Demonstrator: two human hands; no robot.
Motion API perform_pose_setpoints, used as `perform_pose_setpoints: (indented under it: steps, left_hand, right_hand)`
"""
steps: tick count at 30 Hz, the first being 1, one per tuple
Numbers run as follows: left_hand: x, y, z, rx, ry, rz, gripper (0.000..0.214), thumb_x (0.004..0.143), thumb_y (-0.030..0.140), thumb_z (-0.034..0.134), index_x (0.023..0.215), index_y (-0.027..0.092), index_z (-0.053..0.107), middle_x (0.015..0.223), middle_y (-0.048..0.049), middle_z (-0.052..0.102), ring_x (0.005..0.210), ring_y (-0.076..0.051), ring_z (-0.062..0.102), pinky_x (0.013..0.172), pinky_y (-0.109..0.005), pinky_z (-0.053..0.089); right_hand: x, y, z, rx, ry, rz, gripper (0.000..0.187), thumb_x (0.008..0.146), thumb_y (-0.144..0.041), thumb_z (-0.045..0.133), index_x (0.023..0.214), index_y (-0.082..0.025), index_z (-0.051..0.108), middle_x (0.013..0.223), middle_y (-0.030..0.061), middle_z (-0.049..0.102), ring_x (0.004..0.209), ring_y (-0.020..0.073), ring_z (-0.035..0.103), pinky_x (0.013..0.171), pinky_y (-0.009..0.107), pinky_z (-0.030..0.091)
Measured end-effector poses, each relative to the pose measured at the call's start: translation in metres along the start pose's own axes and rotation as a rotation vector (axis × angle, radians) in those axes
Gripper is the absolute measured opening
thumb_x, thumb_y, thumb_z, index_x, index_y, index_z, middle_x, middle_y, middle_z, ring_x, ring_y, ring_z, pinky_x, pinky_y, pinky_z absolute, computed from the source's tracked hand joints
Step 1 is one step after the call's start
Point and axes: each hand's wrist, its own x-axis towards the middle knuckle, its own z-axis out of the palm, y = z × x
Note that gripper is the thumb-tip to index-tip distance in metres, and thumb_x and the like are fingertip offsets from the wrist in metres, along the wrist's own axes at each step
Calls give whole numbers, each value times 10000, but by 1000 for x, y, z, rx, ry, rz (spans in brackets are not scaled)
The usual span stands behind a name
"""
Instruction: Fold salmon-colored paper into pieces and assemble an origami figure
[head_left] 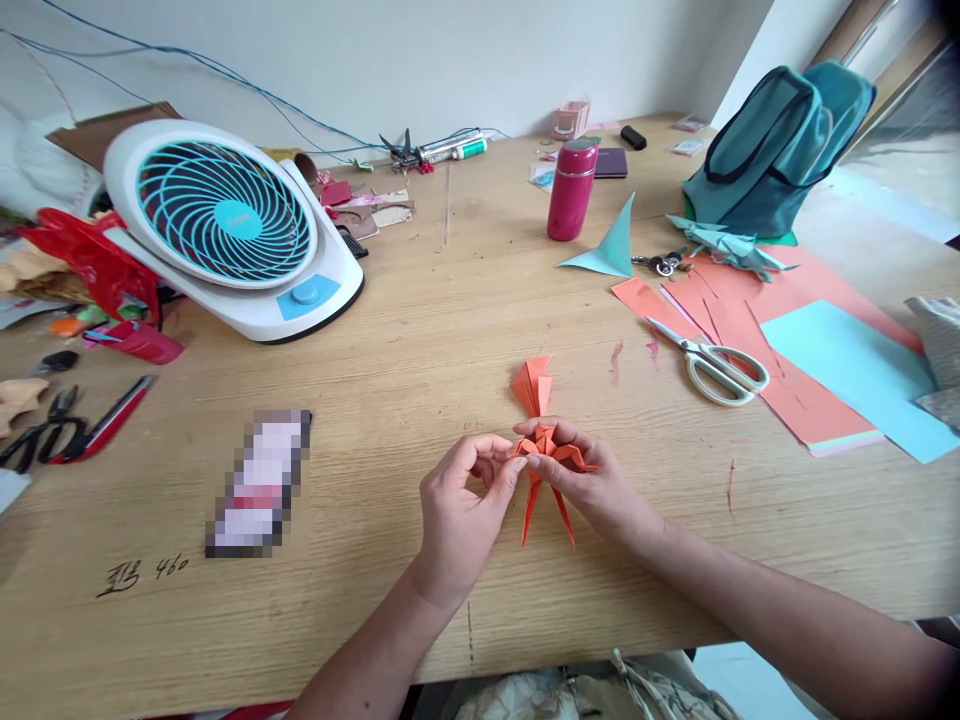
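Observation:
Between my two hands is an orange folded-paper figure (545, 440), held just above the table near its front edge. It has a fan-like pleated end pointing away from me and two thin pointed strips toward me. My left hand (469, 500) pinches its left side between thumb and fingers. My right hand (592, 480) grips the right side, thumb on top and fingers behind. The fingers cover part of the folds in the middle.
White-handled scissors (724, 372) lie on orange paper sheets (817, 400) at right, beside a light blue sheet (847, 370) and a blue-green folded figure (739, 247). A pink flask (573, 190) and teal bag (772, 150) stand behind. At left are a fan (232, 225) and a blurred-out flat object (259, 485).

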Motion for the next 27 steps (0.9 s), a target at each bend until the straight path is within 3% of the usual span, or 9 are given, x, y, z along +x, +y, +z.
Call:
perform_pose_setpoints:
  steps: [5, 10, 16, 20, 27]
  left_hand:
    - [0, -3, 2, -44, -45, -41, 94, 867, 159, 697, 945, 203, 666, 834, 1, 723, 665, -100, 606, 677, -220, 511]
    - [0, -6, 4, -156, -195, -185, 108, 918, 260, 659, 1012, 208, 643, 957, -28, 736, 825, -134, 669, 762, -242, 522]
    - [1, -7, 7, -283, -290, -306, 126, 909, 307, 661, 928, 192, 613, 901, -33, 698, 838, -151, 655, 756, -246, 515]
    - [1, -8, 10, -363, -280, -345, 164, 890, 323, 686, 893, 185, 596, 873, -33, 689, 797, -148, 651, 720, -243, 513]
    - [-1, -10, 12, -327, -190, -294, 115, 887, 263, 679, 883, 186, 594, 849, -24, 699, 802, -145, 671, 739, -244, 520]
  right_hand:
    - [3, 3, -6, -87, -15, -42, 332, 870, -436, 747, 1126, -238, 674, 947, 16, 680, 883, 157, 636, 831, 295, 509]
    - [4, 3, -11, -204, 0, -148, 313, 889, -353, 731, 1176, -257, 651, 918, -5, 606, 814, 135, 572, 766, 275, 482]
    - [5, 1, -12, -237, -15, -232, 360, 841, -305, 791, 1170, -280, 644, 967, 5, 611, 872, 151, 591, 811, 290, 497]
    - [5, 0, -12, -211, -23, -245, 378, 832, -297, 804, 1174, -288, 645, 983, 8, 618, 910, 157, 602, 838, 292, 509]
    - [5, 4, -9, -147, -26, -250, 379, 829, -287, 807, 1169, -307, 639, 1099, 15, 643, 952, 151, 635, 880, 296, 540]
